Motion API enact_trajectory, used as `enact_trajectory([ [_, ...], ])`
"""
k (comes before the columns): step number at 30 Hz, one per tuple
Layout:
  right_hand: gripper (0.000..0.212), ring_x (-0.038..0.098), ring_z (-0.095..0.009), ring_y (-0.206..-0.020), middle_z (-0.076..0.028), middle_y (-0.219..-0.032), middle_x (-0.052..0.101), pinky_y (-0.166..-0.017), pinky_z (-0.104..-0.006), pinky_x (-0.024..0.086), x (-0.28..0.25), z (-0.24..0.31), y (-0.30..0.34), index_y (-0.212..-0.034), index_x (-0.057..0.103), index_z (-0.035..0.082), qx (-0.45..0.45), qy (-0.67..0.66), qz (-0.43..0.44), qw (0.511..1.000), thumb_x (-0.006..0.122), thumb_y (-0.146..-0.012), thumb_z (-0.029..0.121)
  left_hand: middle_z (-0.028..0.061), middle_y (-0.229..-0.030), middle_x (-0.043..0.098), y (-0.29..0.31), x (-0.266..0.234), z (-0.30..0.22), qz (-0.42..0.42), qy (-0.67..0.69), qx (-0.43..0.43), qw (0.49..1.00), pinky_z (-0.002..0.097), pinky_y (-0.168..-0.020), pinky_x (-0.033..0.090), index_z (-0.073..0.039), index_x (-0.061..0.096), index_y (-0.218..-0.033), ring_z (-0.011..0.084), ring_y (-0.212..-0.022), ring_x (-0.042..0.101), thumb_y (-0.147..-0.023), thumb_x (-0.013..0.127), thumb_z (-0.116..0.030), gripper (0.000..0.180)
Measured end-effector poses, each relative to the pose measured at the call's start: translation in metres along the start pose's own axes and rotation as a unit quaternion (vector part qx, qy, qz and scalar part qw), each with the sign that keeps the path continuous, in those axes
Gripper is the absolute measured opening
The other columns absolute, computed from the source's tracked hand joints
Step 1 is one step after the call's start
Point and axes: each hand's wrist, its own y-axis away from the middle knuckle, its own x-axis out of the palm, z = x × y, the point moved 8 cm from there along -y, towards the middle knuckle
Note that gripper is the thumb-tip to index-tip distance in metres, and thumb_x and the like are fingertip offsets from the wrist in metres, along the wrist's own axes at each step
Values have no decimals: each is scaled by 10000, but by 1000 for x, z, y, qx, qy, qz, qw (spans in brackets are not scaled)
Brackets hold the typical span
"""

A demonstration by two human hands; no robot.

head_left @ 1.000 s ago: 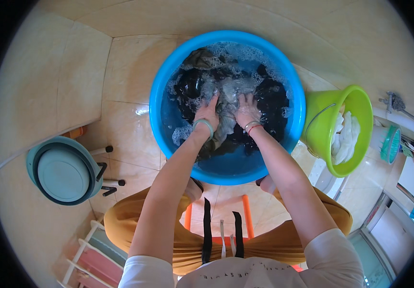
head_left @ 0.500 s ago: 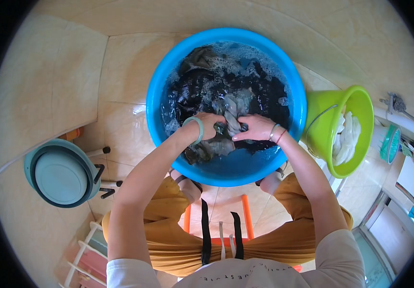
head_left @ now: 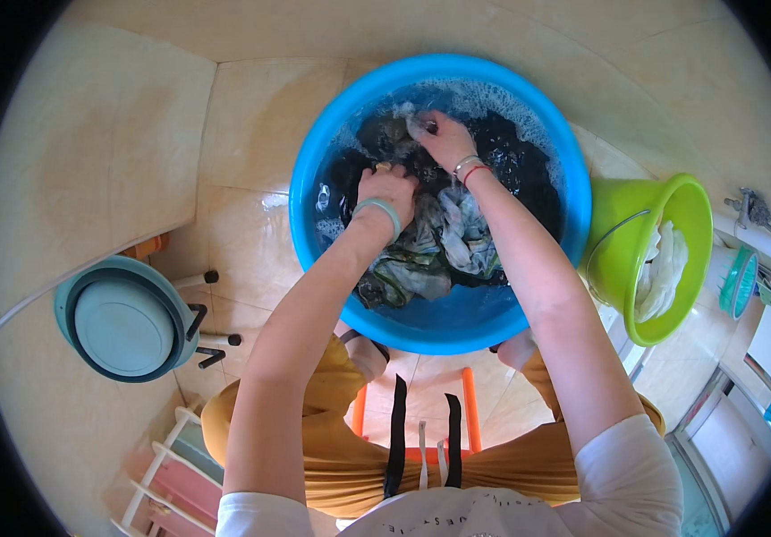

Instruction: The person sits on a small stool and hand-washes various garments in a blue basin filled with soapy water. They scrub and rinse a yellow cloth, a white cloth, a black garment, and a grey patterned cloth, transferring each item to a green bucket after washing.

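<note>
I am working with both hands over a round blue basin [head_left: 302, 213], where sudsy water is covering dark garments [head_left: 529, 183]. My right hand [head_left: 448, 143], at the far side, is pinching a bit of pale wet cloth [head_left: 415, 126] between thumb and fingers, close to the water surface. My left hand [head_left: 388, 191], nearer and further left, is lying back upward over the dark pile; its fingers are bending downward and the tips are hidden, so I cannot tell whether it is gripping. The hands are staying apart from each other. A crumpled grey-white garment [head_left: 463, 234] is sitting bunched in the basin's near half, between my forearms. Suds [head_left: 493, 95] are collecting along the far edge. To the right, a tilted green bucket [head_left: 614, 217] is holding white cloth [head_left: 665, 268].
</note>
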Motion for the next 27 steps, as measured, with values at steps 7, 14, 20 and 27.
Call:
enact_trajectory([
  [7,723,444,-337,-1271,-120,-1420,448,-1024,-457,381,-48,-16,99,-1434,368,157,-87,166,-87,978,677,-817,374,85,-1269,538,33,46,17,27,12,-21,999,485,-1004,359,-194,624,-1187,272,-1263,447,-831,534,-122,374],
  [14,806,503,-264,-1221,-144,-1333,523,-1037,-379,378,-36,-89,102,-1404,406,64,96,-83,-8,992,755,-775,428,143,-1388,466,22,39,9,114,-32,-69,991,511,-996,420,-189,513,-1349,368,-1283,438,-804,558,-112,552],
  [20,389,571,-127,-1016,-51,-1093,648,-923,-273,425,-82,-51,130,-1132,637,-4,107,-469,-70,874,737,-838,228,124,-1315,547,25,33,11,224,-14,-76,972,481,-958,437,-177,560,-1272,303,-1220,530,-824,559,-139,450],
  [27,294,612,-148,-949,-70,-1030,657,-847,-262,476,-185,45,192,-1133,640,-6,16,-596,-79,799,658,-844,42,122,-1241,564,20,-56,-37,-70,219,-4,973,455,-1000,422,-217,508,-1334,370,-1202,499,-757,722,-113,625],
])
